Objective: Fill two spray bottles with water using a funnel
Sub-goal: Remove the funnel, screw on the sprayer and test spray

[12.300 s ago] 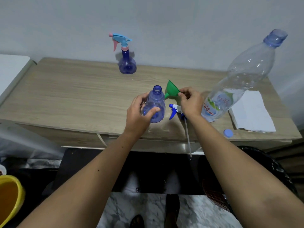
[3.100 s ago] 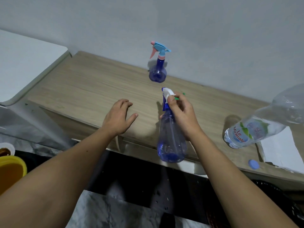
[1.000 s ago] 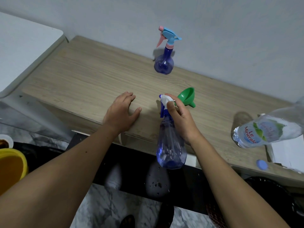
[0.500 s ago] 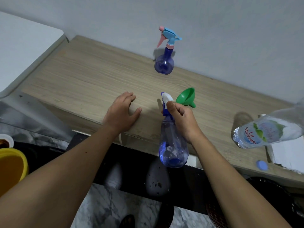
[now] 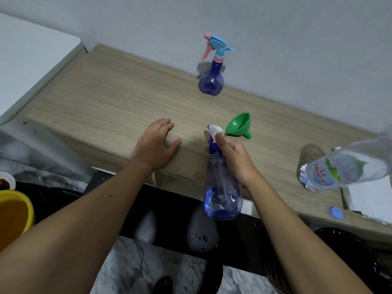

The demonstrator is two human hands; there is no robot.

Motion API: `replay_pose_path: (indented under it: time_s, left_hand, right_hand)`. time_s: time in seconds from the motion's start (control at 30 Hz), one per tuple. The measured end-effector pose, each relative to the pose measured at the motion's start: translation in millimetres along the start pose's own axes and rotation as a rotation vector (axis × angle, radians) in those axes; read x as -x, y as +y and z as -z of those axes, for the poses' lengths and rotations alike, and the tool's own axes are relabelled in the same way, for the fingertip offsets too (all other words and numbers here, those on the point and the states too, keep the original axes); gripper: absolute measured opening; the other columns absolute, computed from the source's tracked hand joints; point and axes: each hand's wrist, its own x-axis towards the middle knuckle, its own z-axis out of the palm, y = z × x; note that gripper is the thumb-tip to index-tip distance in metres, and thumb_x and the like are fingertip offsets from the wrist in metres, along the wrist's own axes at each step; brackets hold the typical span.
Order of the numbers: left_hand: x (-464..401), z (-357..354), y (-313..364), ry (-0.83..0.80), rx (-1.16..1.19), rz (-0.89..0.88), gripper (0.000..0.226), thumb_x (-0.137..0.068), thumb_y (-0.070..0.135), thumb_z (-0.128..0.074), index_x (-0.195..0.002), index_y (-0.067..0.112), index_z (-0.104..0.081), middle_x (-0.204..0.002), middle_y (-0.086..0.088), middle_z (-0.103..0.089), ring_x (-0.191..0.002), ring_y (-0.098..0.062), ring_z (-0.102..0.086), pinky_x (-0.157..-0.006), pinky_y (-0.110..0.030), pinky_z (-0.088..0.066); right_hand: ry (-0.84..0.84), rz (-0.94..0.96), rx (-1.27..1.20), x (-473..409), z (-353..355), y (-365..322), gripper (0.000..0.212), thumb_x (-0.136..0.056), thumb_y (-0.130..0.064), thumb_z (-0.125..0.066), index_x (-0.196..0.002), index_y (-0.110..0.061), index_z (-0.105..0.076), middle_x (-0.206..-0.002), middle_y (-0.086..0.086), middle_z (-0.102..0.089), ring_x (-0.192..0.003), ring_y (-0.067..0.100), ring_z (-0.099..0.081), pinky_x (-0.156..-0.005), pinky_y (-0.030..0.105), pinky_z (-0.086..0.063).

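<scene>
Red lettering reading "Le Minerale" marks the water bottle [image 5: 339, 168] at the right edge of the frame. At centre, the right hand [image 5: 235, 160] grips the neck of the blue spray bottle [image 5: 221, 194], held above the wooden table's [image 5: 110, 98] front edge. The left hand [image 5: 156, 143] lies flat, fingers straight, on the table. A green funnel [image 5: 238, 126] lies just beyond the right hand; a second spray bottle [image 5: 212, 77] stands at upper centre.
</scene>
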Motion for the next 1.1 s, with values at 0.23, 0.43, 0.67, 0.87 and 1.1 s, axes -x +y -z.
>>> replay_pose_path:
  time_s: [0.23, 0.43, 0.67, 0.87, 1.1]
  left_hand:
    - [1.6, 0.3, 1.2, 0.010, 0.000, 0.005, 0.062, -0.093, 0.047, -0.067, -0.141, 0.007, -0.065, -0.151, -0.011, -0.061, -0.147, -0.028, -0.051, -0.121, -0.040, -0.042]
    - [1.4, 0.6, 0.5, 0.001, -0.011, -0.004, 0.058, -0.095, 0.040, -0.075, -0.142, 0.007, -0.065, -0.152, -0.010, -0.061, -0.147, -0.028, -0.051, -0.120, -0.042, -0.043]
    - [1.5, -1.3, 0.7, -0.001, -0.017, -0.013, 0.057, -0.095, 0.038, -0.077, -0.142, 0.007, -0.065, -0.153, -0.010, -0.060, -0.148, -0.028, -0.050, -0.121, -0.042, -0.042]
    - [2.4, -3.3, 3.4, -0.041, -0.045, -0.026, 0.055, -0.100, 0.039, -0.067, -0.142, 0.004, -0.063, -0.154, -0.018, -0.057, -0.150, -0.036, -0.046, -0.124, -0.047, -0.036]
    - [2.2, -3.9, 17.4, -0.106, 0.006, -0.058, 0.051, -0.102, 0.037, -0.069, -0.143, 0.007, -0.062, -0.147, -0.014, -0.062, -0.146, -0.036, -0.049, -0.122, -0.047, -0.039]
  right_hand:
    - [-0.027, 0.049, 0.003, 0.9, 1.4, -6.1, 0.066, -0.089, -0.076, -0.057, -0.073, -0.014, -0.071, -0.075, 0.010, -0.073, -0.071, 0.019, -0.062, -0.078, 0.040, -0.047]
    - [-0.027, 0.060, 0.020, 3.5, -0.4, -10.0, 0.067, -0.091, -0.073, -0.056, -0.089, -0.009, -0.077, -0.093, 0.018, -0.077, -0.080, 0.018, -0.065, -0.082, 0.037, -0.051]
    - [0.003, 0.120, 0.021, 10.3, 4.1, -13.9, 0.063, -0.093, -0.063, -0.055, -0.097, -0.004, -0.077, -0.097, 0.012, -0.079, -0.082, 0.010, -0.067, -0.079, 0.026, -0.052]
    - [0.069, 0.197, -0.086, 19.7, 16.9, -27.0, 0.024, -0.097, -0.041, -0.069, -0.094, -0.019, -0.076, -0.087, -0.001, -0.074, -0.081, 0.009, -0.064, -0.075, 0.015, -0.051]
    - [0.192, 0.275, -0.147, 23.6, 44.3, -42.6, 0.027, -0.097, -0.024, -0.075, -0.120, -0.009, -0.072, -0.094, 0.007, -0.068, -0.084, 0.015, -0.063, -0.079, 0.025, -0.053]
